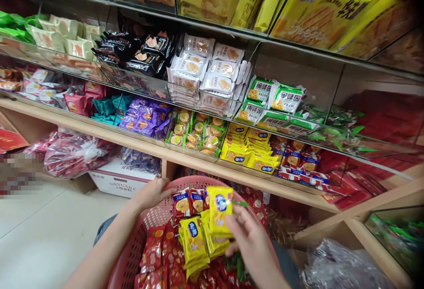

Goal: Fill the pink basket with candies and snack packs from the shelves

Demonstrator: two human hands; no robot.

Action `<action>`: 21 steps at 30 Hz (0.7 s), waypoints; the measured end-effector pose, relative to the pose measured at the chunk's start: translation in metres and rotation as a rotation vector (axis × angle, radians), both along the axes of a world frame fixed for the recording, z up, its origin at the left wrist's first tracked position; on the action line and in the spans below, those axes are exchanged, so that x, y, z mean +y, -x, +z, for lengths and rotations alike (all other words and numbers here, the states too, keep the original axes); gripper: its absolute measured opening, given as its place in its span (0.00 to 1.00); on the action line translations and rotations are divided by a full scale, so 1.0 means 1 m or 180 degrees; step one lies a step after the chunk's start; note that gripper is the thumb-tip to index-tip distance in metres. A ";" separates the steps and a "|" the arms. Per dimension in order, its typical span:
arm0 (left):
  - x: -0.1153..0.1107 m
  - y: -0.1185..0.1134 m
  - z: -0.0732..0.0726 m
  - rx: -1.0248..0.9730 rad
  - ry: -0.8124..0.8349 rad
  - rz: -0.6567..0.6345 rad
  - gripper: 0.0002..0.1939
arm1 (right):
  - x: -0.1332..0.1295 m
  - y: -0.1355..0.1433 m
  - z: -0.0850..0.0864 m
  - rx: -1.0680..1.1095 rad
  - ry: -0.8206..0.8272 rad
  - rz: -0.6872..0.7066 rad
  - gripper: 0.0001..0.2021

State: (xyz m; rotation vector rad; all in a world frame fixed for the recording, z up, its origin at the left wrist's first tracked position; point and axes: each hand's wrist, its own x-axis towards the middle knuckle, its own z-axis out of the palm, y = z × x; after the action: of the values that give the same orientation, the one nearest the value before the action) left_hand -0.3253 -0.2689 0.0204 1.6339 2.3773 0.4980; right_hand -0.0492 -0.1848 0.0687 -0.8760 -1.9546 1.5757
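Observation:
A pink perforated basket [132,236] holds red packets [154,249], red-and-blue packets [182,203] and a stack of yellow packets [194,240]. My left hand [155,194] grips the basket's rim at its upper left. Over the basket's right part, my right hand [243,227] pinches a yellow packet [220,205] at its right edge, with the packet upright above the others. More yellow packets [261,156] of the same look lie in a lower shelf compartment, beside red-and-blue packets [293,158].
Glass-fronted shelves [198,150] of wrapped snacks span the view above the basket. A white carton [115,183] and a bag of red packets [71,156] sit below at left. A clear plastic bag [341,267] lies at lower right.

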 end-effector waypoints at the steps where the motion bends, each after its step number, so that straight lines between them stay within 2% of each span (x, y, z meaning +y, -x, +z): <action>1: 0.000 0.000 0.000 0.0009 -0.0023 -0.0003 0.23 | -0.013 0.002 -0.014 0.0032 0.0278 -0.0037 0.23; 4: -0.001 0.000 0.000 0.0015 -0.0056 -0.0021 0.23 | -0.039 0.010 -0.048 -0.0050 0.0391 -0.0111 0.29; 6: -0.001 0.000 0.000 0.0026 -0.0035 -0.0005 0.23 | -0.047 0.015 -0.062 -0.0174 0.0261 -0.0104 0.29; 11: -0.001 -0.001 0.000 0.0047 0.0025 0.0058 0.22 | -0.049 0.024 -0.073 -0.0408 -0.0080 -0.0244 0.25; 13: -0.001 0.000 0.000 0.0060 0.0038 0.0065 0.22 | -0.047 0.025 -0.075 -0.0552 -0.0491 -0.0243 0.21; 18: 0.000 0.001 -0.001 0.0059 0.0067 0.0074 0.20 | -0.040 0.026 -0.072 -0.1152 -0.2267 -0.0250 0.13; 21: 0.000 0.001 0.000 0.0098 0.0058 0.0058 0.19 | -0.039 0.025 -0.065 -0.1683 -0.2868 -0.0042 0.12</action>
State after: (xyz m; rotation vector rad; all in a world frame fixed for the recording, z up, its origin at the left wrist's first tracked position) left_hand -0.3260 -0.2689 0.0199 1.6250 2.4136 0.4565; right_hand -0.0737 -0.2235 0.0036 -0.9222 -2.6297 0.3107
